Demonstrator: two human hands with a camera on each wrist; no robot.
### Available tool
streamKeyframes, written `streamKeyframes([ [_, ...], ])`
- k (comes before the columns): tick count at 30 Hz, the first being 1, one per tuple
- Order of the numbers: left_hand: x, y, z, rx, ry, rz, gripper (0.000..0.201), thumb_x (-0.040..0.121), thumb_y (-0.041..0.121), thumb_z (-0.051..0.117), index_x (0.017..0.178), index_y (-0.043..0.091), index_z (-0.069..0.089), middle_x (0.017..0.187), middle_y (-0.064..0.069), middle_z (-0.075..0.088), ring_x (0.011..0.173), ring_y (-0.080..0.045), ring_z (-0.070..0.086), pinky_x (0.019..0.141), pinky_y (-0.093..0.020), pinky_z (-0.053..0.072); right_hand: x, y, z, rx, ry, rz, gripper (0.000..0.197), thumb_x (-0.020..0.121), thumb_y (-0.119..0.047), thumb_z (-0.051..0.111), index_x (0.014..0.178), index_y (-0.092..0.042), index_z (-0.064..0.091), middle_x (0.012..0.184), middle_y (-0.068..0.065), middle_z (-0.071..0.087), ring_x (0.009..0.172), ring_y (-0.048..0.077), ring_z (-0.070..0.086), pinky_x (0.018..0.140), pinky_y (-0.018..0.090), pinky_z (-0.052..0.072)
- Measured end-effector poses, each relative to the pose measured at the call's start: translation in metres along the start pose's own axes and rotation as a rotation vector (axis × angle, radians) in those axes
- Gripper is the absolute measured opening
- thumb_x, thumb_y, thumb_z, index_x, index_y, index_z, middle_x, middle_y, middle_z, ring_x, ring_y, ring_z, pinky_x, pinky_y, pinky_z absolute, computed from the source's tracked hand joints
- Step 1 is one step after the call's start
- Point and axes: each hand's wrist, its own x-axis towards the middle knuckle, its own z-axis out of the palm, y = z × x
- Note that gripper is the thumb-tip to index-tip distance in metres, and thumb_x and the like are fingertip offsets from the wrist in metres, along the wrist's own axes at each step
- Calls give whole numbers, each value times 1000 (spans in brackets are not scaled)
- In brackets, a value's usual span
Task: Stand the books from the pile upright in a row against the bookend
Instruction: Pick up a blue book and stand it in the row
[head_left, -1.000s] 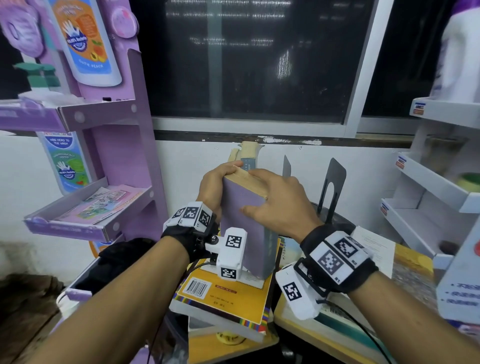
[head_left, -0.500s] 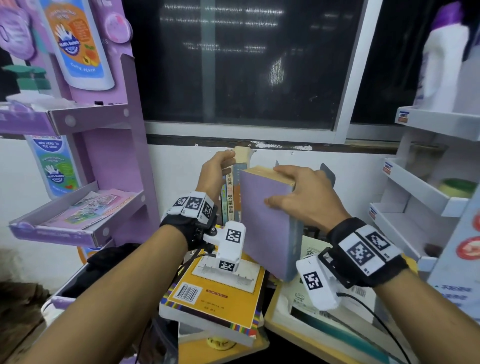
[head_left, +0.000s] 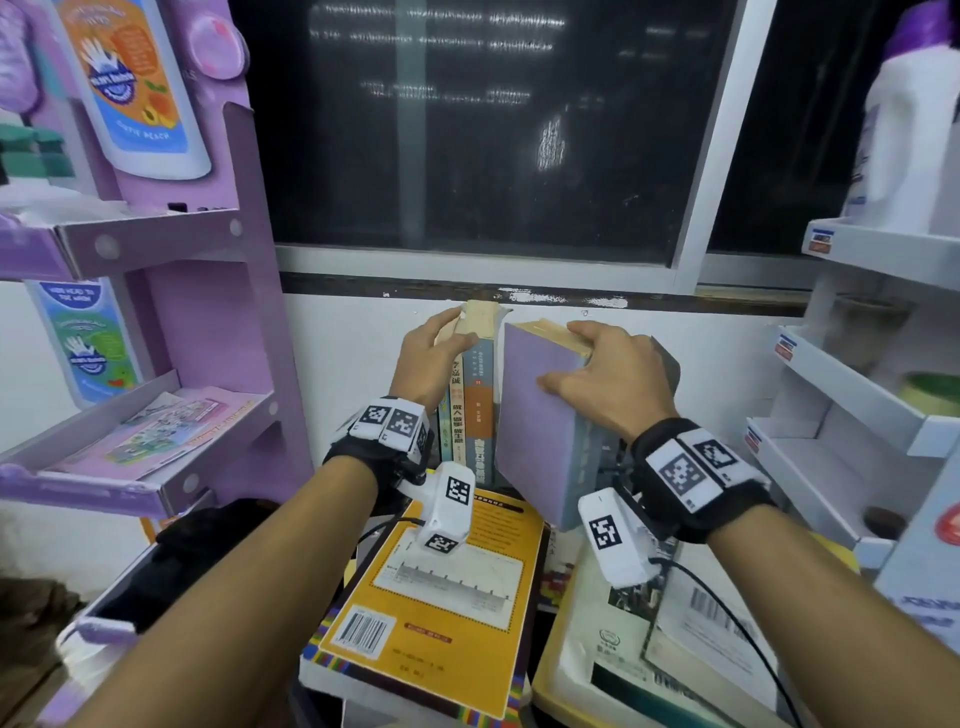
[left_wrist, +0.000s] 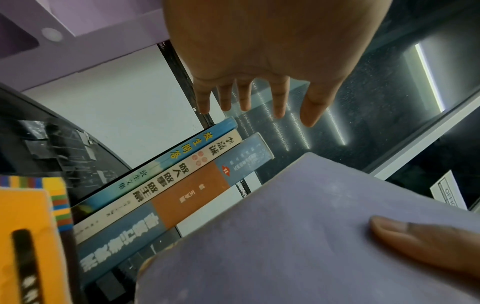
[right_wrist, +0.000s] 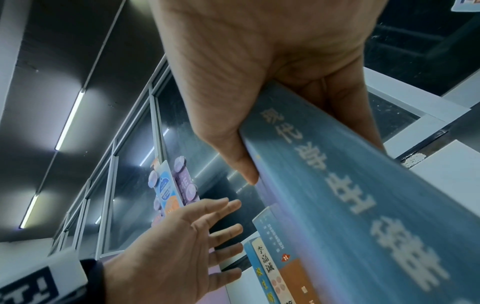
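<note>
Three thin books (head_left: 470, 405) stand upright in a row by the wall, also seen in the left wrist view (left_wrist: 182, 185). My left hand (head_left: 441, 338) is at their tops with straight, spread fingers (left_wrist: 279, 98). My right hand (head_left: 571, 364) grips the top of a thick purple book (head_left: 535, 431), thumb on the cover and fingers over the page edge. It hangs upright just right of the row, its blue spine (right_wrist: 350, 195) towards me. The black bookend (head_left: 667, 358) shows behind my right hand. A yellow book (head_left: 441, 582) lies flat on the pile below.
More flat books and papers (head_left: 649, 649) lie at the lower right. A purple display shelf (head_left: 156, 457) stands close on the left and white shelves (head_left: 857, 395) on the right. A dark window (head_left: 493, 130) sits above the wall.
My left hand let go of the purple book and went to the tops of the standing books. My right hand carried the purple book off the pile to the right of the row.
</note>
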Motion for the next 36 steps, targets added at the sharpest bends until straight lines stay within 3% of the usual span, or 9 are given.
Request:
streamKeyframes([
  [4, 18, -7, 1, 37, -40, 35, 46, 87, 29, 61, 132, 26, 55, 132, 0, 54, 123, -21, 52, 106, -46, 41, 18, -3, 20, -32, 5, 8, 62, 73, -34, 70, 132, -21, 55, 110, 7, 68, 102, 29, 61, 83, 30, 48],
  [8, 38, -25, 5, 124, -83, 48, 57, 71, 49, 63, 126, 34, 60, 142, -1, 48, 134, -17, 41, 113, -45, 31, 35, -3, 42, -103, 6, 5, 53, 76, -32, 67, 126, -20, 56, 110, 11, 66, 101, 34, 60, 83, 36, 51],
  [10, 42, -31, 8, 143, -103, 31, 46, 76, 45, 64, 121, 36, 63, 147, -3, 42, 140, -15, 32, 117, -41, 24, 47, -2, 54, -101, 7, 25, 51, 73, -31, 66, 122, -20, 57, 105, 11, 67, 98, 35, 60, 82, 36, 52],
  [15, 42, -46, 10, 113, -74, 119, 28, 88, 16, 64, 108, 35, 64, 150, 0, 36, 142, -10, 27, 117, -34, 22, 65, 3, 79, -72, 5, 58, 38, 71, -31, 64, 107, -19, 61, 97, 10, 67, 90, 35, 60, 77, 33, 51],
  [19, 45, -54, 9, 50, -67, 137, 30, 79, 25, 65, 100, 46, 66, 149, 8, 40, 139, -9, 34, 114, -42, 31, 78, 9, 99, -45, -20, 87, 46, 76, -33, 66, 118, -17, 59, 106, 11, 66, 100, 36, 60, 81, 35, 49],
  [23, 46, -60, 12, 64, -56, 193, 32, 85, 17, 65, 112, 34, 66, 148, 6, 43, 138, -7, 35, 115, -42, 31, 82, 14, 115, -44, -37, 107, 41, 75, -36, 67, 111, -18, 59, 99, 10, 67, 97, 35, 60, 71, 31, 43],
  [26, 48, -61, 12, 92, -53, 204, 33, 87, 12, 64, 117, 25, 65, 146, 4, 45, 136, -6, 36, 115, -39, 30, 82, 16, 120, -29, -44, 115, 45, 76, -37, 67, 116, -18, 59, 101, 10, 68, 98, 35, 61, 73, 31, 46],
  [30, 48, -62, 12, 93, -48, 203, 32, 87, 14, 66, 117, 25, 66, 145, 5, 47, 136, -7, 37, 115, -39, 31, 80, 16, 121, 3, -58, 96, 48, 77, -37, 66, 120, -17, 58, 102, 11, 68, 100, 34, 61, 77, 32, 48],
  [36, 49, -63, 12, 97, -49, 217, 32, 87, 16, 66, 117, 27, 65, 145, 4, 47, 137, -9, 37, 115, -40, 31, 78, 15, 113, 78, -140, 70, 39, 73, -38, 71, 105, -18, 61, 88, 1, 65, 88, 24, 60, 70, 26, 45],
])
